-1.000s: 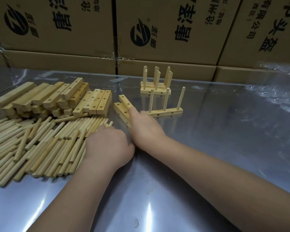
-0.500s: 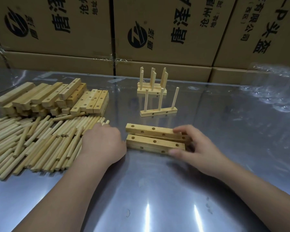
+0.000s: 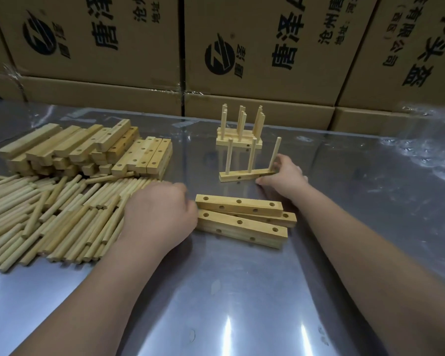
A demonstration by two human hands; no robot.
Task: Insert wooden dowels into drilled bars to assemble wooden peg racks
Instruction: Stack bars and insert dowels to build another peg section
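Observation:
Three drilled wooden bars [image 3: 242, 219] lie stacked loosely at the table's middle. My left hand [image 3: 159, 217] rests curled on the right edge of the loose dowel pile [image 3: 49, 214], touching the bars' left end; what its fingers hold is hidden. My right hand [image 3: 283, 176] grips the right end of an assembled peg rack [image 3: 244, 173] with three upright dowels, just behind the bars. More finished racks [image 3: 239, 134] stand grouped further back.
A heap of drilled bars [image 3: 88, 150] sits at the left rear of the shiny metal table [image 3: 242, 304]. Cardboard boxes [image 3: 267, 47] wall off the back. Clear plastic wrap [image 3: 421, 155] lies at the far right.
My right hand let go of the loose bars and moved back to grip the single peg rack's right end. My left hand stayed on the dowel pile.

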